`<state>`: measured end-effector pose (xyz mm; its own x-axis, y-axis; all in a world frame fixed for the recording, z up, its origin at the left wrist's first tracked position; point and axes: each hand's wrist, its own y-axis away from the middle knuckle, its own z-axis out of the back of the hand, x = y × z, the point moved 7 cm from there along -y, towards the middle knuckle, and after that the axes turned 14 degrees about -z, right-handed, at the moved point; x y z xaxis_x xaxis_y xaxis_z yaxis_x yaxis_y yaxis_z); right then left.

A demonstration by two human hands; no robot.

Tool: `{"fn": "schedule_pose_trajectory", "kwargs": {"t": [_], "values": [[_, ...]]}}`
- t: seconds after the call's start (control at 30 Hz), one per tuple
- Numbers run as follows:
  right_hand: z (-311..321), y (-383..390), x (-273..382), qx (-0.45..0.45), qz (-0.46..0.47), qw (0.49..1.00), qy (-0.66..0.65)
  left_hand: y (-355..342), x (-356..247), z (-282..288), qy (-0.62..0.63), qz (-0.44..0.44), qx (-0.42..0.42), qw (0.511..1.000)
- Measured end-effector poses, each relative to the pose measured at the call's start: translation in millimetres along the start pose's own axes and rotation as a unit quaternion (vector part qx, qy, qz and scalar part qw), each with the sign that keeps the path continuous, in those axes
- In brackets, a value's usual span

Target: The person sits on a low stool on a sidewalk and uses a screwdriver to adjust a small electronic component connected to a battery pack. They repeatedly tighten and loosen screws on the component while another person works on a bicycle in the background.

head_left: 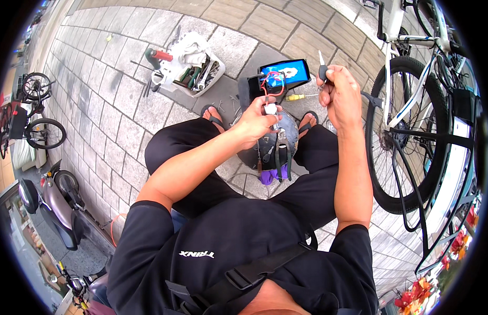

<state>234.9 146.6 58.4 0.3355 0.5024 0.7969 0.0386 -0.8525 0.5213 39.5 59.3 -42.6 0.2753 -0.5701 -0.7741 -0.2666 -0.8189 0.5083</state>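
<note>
My left hand (258,122) is closed on a small white connector (270,109), pinched between thumb and fingers. Red wires (274,79) loop just beyond it, beside a blue pack in a black case (287,72). Raised to the right, my right hand (341,92) grips a small pointed tool (322,68) with a dark handle and a bright tip pointing up; its exact kind is unclear. Between the hands lies a screwdriver (295,97) with a yellow handle. Below them, a round dark work surface (249,156) carries several hand tools, partly hidden by my left hand.
A white bin (219,70) of tools and rags stands ahead to the left. A bicycle (406,131) is close on my right. Purple cloth (267,176) hangs between my knees. Farther left are a motor scooter (55,210) and another bicycle (44,131) on the paving.
</note>
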Motion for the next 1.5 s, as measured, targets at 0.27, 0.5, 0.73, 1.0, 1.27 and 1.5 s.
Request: {"fn": "schedule_pose_trajectory", "kwargs": {"t": [0.27,0.5,0.73,1.0,1.27,1.5], "values": [[10.1,-8.1,-2.7,-0.045,0.002,0.999,-0.013,0.8,0.2,0.6,0.000,0.000,0.003,1.000],[12.8,-8.3,-2.0,-0.069,-0.010,0.998,-0.006,2.0,-0.7,2.3,0.004,0.006,-0.003,1.000],[12.1,-4.2,-2.6,-0.080,-0.017,0.997,-0.011,2.6,-3.2,-1.1,0.005,-0.005,0.013,1.000],[14.1,-6.4,-5.7,-0.079,-0.012,0.996,0.026,1.0,5.6,-4.1,-0.010,0.001,0.010,1.000],[8.7,-11.6,-9.1,-0.077,0.011,0.996,0.034,2.9,2.5,-0.1,-0.016,-0.002,-0.001,1.000],[6.8,-10.1,-6.6,-0.071,0.018,0.997,0.040,4.6,2.6,1.8,-0.010,0.000,-0.003,1.000]]}}
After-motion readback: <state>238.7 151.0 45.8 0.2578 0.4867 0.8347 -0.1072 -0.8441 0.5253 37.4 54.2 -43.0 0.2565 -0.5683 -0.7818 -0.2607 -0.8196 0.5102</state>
